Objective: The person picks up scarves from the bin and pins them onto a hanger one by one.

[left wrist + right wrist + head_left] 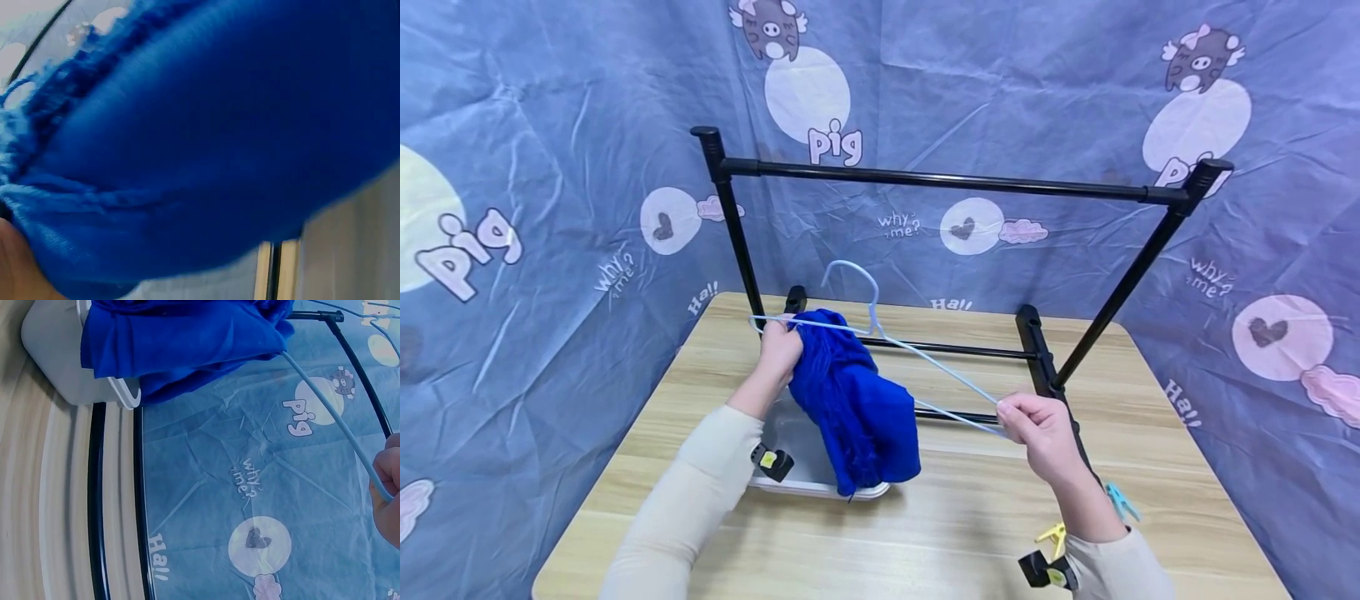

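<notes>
A bunched, bright blue scarf with a fringed edge (pixel 872 408) hangs from my left hand (pixel 781 348), which grips its upper end. The scarf fills most of the left wrist view. A thin light-blue wire clothes hanger (pixel 936 364) spans both hands, its hook upward. Its left end passes at my left fingers, and part of its lower bar is hidden behind the scarf. My right hand (pixel 1041 429) pinches the hanger's right corner. In the right wrist view, the lower bar (pixel 331 412) runs from the scarf to that hand.
Below the scarf, a grey-white plastic bin (pixel 797 442) stands on the wooden table (pixel 925 542). Behind the hands rises a black clothes rack (pixel 955 179) with a high crossbar and low rails. A yellow clothespin (pixel 1054 537) and a teal clothespin (pixel 1122 502) lie by the right forearm.
</notes>
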The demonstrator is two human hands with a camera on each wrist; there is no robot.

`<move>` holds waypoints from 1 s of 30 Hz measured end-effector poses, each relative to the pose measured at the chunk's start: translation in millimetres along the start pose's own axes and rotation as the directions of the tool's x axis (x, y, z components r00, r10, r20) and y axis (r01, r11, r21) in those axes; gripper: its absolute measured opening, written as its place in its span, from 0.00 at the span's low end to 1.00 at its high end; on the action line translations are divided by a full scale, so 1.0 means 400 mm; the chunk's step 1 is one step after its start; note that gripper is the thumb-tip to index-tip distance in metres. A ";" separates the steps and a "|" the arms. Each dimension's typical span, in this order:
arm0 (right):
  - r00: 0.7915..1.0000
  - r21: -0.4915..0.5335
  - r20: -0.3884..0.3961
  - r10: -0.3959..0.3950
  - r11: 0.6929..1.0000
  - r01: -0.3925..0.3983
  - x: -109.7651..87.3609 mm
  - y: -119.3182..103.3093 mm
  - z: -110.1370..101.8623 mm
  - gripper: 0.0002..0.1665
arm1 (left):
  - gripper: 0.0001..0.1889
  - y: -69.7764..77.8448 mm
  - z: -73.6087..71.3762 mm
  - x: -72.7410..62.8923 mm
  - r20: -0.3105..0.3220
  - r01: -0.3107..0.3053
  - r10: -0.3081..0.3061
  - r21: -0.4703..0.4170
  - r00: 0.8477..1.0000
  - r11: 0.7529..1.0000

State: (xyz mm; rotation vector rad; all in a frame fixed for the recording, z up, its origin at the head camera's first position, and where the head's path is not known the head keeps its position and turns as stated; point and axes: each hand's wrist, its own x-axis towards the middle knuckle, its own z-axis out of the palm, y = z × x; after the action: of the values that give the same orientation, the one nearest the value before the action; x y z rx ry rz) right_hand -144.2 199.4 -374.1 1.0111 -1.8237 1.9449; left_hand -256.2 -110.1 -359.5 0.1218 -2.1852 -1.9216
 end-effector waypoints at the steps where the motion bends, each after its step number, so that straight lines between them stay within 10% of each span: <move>1: 1.000 -0.008 -0.002 0.008 1.000 -0.008 0.000 -0.001 0.001 0.22 | 0.03 -0.002 -0.002 0.002 -0.016 -0.025 0.027 0.100 1.000 0.995; 6: 1.000 -0.018 -0.004 0.024 1.000 -0.024 0.000 -0.002 0.004 0.22 | 0.09 -0.015 -0.007 0.009 0.021 -0.206 0.229 0.523 0.973 0.827; 12: 1.000 0.055 -0.013 0.001 0.998 -0.001 0.000 -0.006 0.000 0.23 | 0.15 -0.033 -0.024 0.009 0.136 -0.389 0.455 0.758 0.880 0.524; 15: 1.000 0.072 -0.013 0.003 0.997 -0.002 0.002 -0.009 -0.002 0.23 | 0.17 -0.043 -0.037 0.007 0.154 -0.411 0.511 0.798 0.846 0.440; 20: 1.000 0.052 -0.020 0.013 0.999 -0.012 0.003 -0.007 -0.005 0.24 | 0.16 -0.046 -0.054 0.002 0.150 -0.423 0.553 0.810 0.820 0.407; 25: 0.997 0.019 -0.049 0.054 0.998 -0.053 0.002 -0.003 -0.009 0.25 | 0.12 -0.040 -0.076 0.007 0.222 -0.422 0.421 0.772 0.880 0.475; 30: 0.994 0.006 -0.072 0.077 0.997 -0.077 0.001 0.001 -0.010 0.18 | 0.15 -0.044 -0.096 0.003 0.251 -0.464 0.417 0.691 0.873 0.555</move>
State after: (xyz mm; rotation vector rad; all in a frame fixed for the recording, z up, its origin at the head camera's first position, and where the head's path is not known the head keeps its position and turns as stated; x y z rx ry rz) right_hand -145.9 202.8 -373.7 0.8715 -1.8456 2.0022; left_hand -250.1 -149.9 -372.3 -0.3388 -2.5716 -0.6942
